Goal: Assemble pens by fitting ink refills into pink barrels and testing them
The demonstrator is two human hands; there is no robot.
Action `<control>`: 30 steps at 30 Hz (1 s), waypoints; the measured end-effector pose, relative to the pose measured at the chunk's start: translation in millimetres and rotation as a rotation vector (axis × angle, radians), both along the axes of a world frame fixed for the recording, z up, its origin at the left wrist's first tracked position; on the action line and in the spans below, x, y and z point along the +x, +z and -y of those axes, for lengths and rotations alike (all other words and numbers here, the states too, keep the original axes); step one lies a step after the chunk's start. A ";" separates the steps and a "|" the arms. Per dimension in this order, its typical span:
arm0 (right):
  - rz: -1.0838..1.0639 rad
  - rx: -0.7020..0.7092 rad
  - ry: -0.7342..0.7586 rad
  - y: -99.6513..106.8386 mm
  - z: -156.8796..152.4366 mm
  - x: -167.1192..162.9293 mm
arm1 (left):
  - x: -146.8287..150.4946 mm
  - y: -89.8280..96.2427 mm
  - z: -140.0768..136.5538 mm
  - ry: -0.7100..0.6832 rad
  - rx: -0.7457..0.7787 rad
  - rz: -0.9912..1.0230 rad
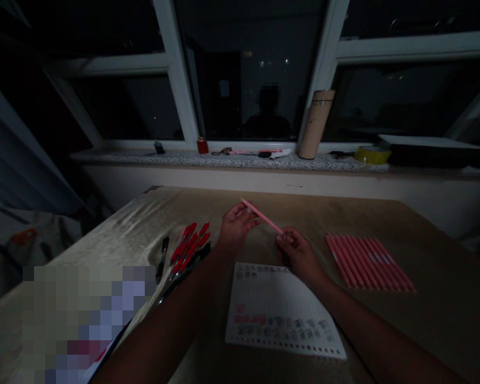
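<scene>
- The left hand (232, 226) and the right hand (302, 253) are raised above the table (344, 213), both grasping 1 pink pen (264, 217).
- The pink pen is held at a slant between the hands, its upper end at the left hand and its lower end at the right.
- The left hand has its thumb and fingers at the upper end, the other fingers loosely bent.
- The right hand pinches the lower end between thumb and finger.
- Below the hands lies a lined paper sheet (280, 304) with holes along its near edge and red and dark marks, too blurred to read; the right forearm overlaps its right side.
- To the right, well apart from the sheet, a row of pink pens (368, 261) lies side by side.
- To the left, beside the left forearm, red pens (190, 245) lie in a cluster, with 1 black pen (164, 253) just left of them.
- Behind the table, the windowsill (176, 157) carries a tall cylinder (316, 125) and a yellow tape roll (373, 155).
</scene>
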State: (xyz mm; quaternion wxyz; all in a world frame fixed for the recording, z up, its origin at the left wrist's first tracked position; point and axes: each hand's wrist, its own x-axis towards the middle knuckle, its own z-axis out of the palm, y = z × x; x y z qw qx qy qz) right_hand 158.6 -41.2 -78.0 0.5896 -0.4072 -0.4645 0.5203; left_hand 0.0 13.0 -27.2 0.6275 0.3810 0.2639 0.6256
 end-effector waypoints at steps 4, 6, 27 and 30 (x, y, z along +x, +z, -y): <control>0.029 0.028 0.006 -1.4 -0.3 0.2 | 0.4 1.2 1.0 -0.003 -0.003 0.001; 0.047 0.032 0.017 -2.3 -0.2 0.5 | 0.8 2.0 1.6 -0.004 -0.001 -0.005; 0.039 0.035 0.020 -1.4 2.3 -4.5 | 1.5 2.6 2.8 0.002 -0.003 -0.046; 0.061 0.040 -0.013 -1.3 2.4 -3.7 | 1.2 3.1 3.2 0.003 -0.002 -0.045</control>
